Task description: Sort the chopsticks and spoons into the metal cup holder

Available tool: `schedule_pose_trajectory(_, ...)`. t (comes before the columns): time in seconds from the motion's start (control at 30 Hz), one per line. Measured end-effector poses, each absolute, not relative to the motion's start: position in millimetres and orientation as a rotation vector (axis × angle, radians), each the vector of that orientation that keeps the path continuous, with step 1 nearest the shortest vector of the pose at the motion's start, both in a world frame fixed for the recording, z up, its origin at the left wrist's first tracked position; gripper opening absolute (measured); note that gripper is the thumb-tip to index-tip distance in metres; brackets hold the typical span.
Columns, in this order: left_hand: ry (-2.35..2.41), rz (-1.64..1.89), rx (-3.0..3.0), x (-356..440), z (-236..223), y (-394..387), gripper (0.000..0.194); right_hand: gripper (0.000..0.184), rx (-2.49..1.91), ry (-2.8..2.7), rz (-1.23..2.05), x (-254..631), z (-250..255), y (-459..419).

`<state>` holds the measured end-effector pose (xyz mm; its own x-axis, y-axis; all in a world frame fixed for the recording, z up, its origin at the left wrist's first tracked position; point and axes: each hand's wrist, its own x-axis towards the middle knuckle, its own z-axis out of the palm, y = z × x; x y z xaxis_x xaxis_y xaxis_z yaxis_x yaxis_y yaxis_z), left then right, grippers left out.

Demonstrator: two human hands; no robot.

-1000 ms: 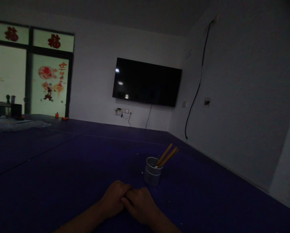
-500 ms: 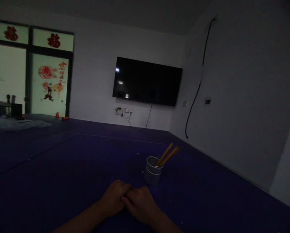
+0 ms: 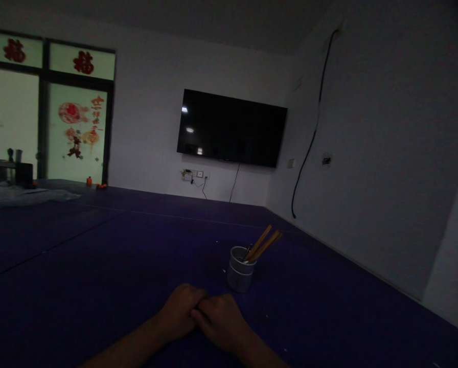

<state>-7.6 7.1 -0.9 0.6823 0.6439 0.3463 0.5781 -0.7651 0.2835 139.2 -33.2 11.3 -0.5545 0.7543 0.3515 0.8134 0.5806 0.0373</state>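
My left hand (image 3: pixel 181 313) and my right hand (image 3: pixel 222 322) rest together on the purple tabletop (image 3: pixel 144 266), low in the middle of the head view. Both are closed, with the fingers curled against each other where they meet. I see no object in either of them; the inner sides of the fingers are hidden. Just beyond my right hand stands a grey cup (image 3: pixel 239 276), upright and apart from my hands. Several light-brown wooden sticks (image 3: pixel 265 245) and a thin dark pen-like thing (image 3: pixel 247 251) lean to the right out of it.
Small white specks lie around the cup. A clear plastic sheet (image 3: pixel 29 195), a dark box (image 3: pixel 10 171) and small orange things (image 3: pixel 89 181) sit at the table's far left. A television (image 3: pixel 232 129) hangs on the far wall; a black cable (image 3: pixel 308 148) runs down the right wall.
The view has shifted very slightly. My hands and the cup keep their places on the table.
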Motion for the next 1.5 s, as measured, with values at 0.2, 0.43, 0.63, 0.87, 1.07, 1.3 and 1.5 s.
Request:
schedule_pose_trajectory(0.2,1.031,0.605,2.764,-7.2,0.2,6.5,0.016,0.026,-1.279,-2.525,-0.296,139.3,10.6,-32.5)
schedule_pose_trajectory(0.43,1.001,0.649,2.751,-8.3,-1.6,7.0,0.018,0.025,-1.279,-2.507,-0.284,138.4,11.6,-34.4)
schedule_pose_trajectory(0.63,0.995,0.603,2.723,-7.6,1.3,7.5,0.015,0.025,-1.301,-2.517,-0.264,138.9,10.9,-32.9)
schedule_pose_trajectory(0.87,1.007,0.577,2.723,-7.9,2.6,6.4,0.013,0.026,-1.338,-2.535,-0.273,137.0,12.0,-32.9)
schedule_pose_trajectory(1.07,1.001,0.601,2.725,-8.8,-0.5,8.8,0.009,0.028,-1.294,-2.522,-0.276,137.4,10.5,-32.8)
schedule_pose_trajectory(1.3,1.022,0.618,2.726,-7.9,0.6,5.8,0.008,0.028,-1.315,-2.517,-0.28,138.7,6.2,-29.4)
schedule_pose_trajectory(1.5,1.002,0.615,2.734,-7.8,-0.8,8.0,0.006,0.029,-1.305,-2.523,-0.255,138.5,8.1,-30.5)
